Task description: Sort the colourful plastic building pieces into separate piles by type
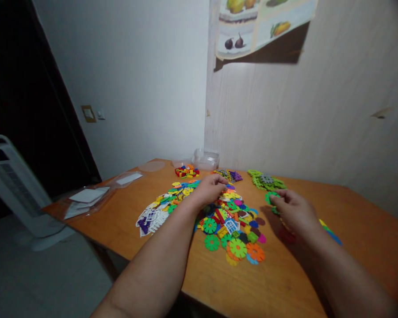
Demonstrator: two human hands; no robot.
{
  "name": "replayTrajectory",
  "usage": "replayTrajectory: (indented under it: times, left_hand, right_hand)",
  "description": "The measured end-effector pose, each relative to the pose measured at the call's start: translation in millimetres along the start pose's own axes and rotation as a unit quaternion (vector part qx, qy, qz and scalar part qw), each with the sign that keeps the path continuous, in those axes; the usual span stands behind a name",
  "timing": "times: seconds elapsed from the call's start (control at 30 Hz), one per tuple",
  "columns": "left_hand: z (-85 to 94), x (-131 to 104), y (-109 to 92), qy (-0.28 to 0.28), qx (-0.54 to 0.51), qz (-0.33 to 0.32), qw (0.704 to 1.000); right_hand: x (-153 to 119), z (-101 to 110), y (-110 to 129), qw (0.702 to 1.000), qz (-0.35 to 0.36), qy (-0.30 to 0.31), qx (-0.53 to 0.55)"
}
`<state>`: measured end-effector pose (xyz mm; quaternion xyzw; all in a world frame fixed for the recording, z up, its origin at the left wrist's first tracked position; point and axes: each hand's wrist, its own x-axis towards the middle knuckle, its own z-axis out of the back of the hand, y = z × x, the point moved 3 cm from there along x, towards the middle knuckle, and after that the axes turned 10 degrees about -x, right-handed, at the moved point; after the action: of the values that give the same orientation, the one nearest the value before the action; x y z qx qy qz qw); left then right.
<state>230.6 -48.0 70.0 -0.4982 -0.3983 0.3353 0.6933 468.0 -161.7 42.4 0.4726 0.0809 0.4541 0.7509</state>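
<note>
1. Holding a green notched disc (271, 197) in a narrow pinch near its rim, the right hand (295, 212) is at the right of a multicoloured heap of plastic pieces (223, 215) in this head view.
2. The left hand (212, 190) is over the far part of that heap, fingers bent downward; whether they grip a piece cannot be told.
3. The disc could slip or turn, since only its edge appears to be pinched.
4. White lattice pieces (157, 219) beside the left forearm (166, 258) could be dragged along if that arm sweeps sideways.
5. Loose, overlapping discs on the heap's near side, between the forearms, could slide apart if knocked.
6. The orange-brown tabletop (285, 276) also carries a light-green stack (268, 181) beyond the right hand, and a small red-and-yellow pile (186, 171) and a clear tub (205, 159) beyond the left.
7. Clear plastic bags (86, 199) are well left of the left hand, near the edge; a bump could send them off.
8. Behind everything stand pale walls, a fruit poster (239, 28) curling at its lower edge; far left are a white upright appliance (23, 194) and a dark doorway (23, 88).
</note>
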Motion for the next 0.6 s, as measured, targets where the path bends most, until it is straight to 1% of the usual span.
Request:
replayTrajectory:
  times: [0.03, 0.07, 0.1, 0.13, 0.2, 0.3, 0.4, 0.5, 0.6]
  left_hand:
    - [9.2, 3.2, 1.2, -0.041, 0.036, -0.011, 0.998]
    - [17.7, 6.0, 2.7, -0.076, 0.079, -0.022, 0.994]
    - [25.0, 8.4, 4.6, -0.102, 0.122, -0.029, 0.987]
    - [30.9, 10.2, 6.7, -0.119, 0.162, -0.032, 0.979]
    - [38.5, 11.9, 10.7, -0.130, 0.230, -0.027, 0.964]
    - [40.9, 9.9, 13.9, -0.107, 0.300, -0.005, 0.948]
    - [37.4, 5.8, 13.7, -0.069, 0.338, 0.011, 0.939]
    - [32.6, 3.1, 14.2, -0.032, 0.361, 0.031, 0.931]
    - [29.8, 2.9, 16.2, -0.021, 0.387, 0.048, 0.921]
  right_hand:
    - [9.1, 9.8, -9.1, 0.995, 0.003, -0.037, -0.088]
    - [17.1, 18.1, -18.4, 0.986, 0.000, -0.057, -0.159]
    - [23.7, 25.1, -27.5, 0.976, -0.010, -0.066, -0.206]
    - [28.5, 30.6, -35.3, 0.968, -0.016, -0.064, -0.240]
    - [33.4, 38.0, -46.2, 0.959, -0.034, -0.053, -0.278]
    - [33.7, 42.9, -52.0, 0.952, -0.067, -0.029, -0.296]
    - [32.9, 44.0, -53.4, 0.949, -0.096, -0.005, -0.301]
    - [35.1, 44.2, -57.7, 0.943, -0.094, 0.008, -0.318]
    - [39.0, 44.4, -64.8, 0.932, -0.087, 0.000, -0.351]
